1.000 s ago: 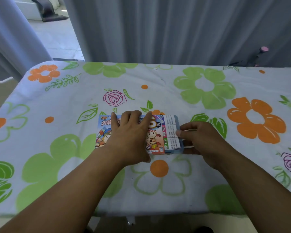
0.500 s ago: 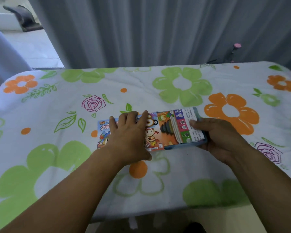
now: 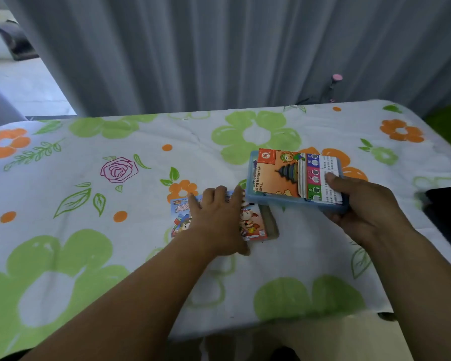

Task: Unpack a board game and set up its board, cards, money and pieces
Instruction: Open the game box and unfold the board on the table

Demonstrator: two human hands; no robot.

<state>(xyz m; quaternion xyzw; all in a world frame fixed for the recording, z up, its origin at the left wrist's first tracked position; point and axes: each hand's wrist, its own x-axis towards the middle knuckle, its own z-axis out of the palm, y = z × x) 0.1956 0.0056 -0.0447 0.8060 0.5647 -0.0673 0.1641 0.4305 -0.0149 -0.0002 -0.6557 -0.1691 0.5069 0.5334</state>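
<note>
The game's colourful outer sleeve (image 3: 253, 222) with cartoon figures lies flat on the flowered tablecloth (image 3: 115, 256), and my left hand (image 3: 216, 220) presses down on it with straight fingers. My right hand (image 3: 362, 207) grips the blue inner tray (image 3: 271, 199), thumb on top, fingers underneath, and holds it just above the cloth to the right of the sleeve. Inside the tray lie an orange card (image 3: 276, 175) with a pagoda drawing and a folded sheet (image 3: 320, 178) with coloured squares. The tray is fully out of the sleeve, its left end overlapping the sleeve's right end.
A black phone-like object (image 3: 445, 217) lies on the cloth at the right edge. Grey curtains (image 3: 219, 48) hang behind the table. A pink-tipped stand (image 3: 333, 87) rises behind the far edge. The table's front edge is close to my body.
My right hand has pulled the blue tray rightward, completely out of the sleeve, and lifted it slightly. My left hand has stayed pressing the sleeve down. The camera view shifted right.
</note>
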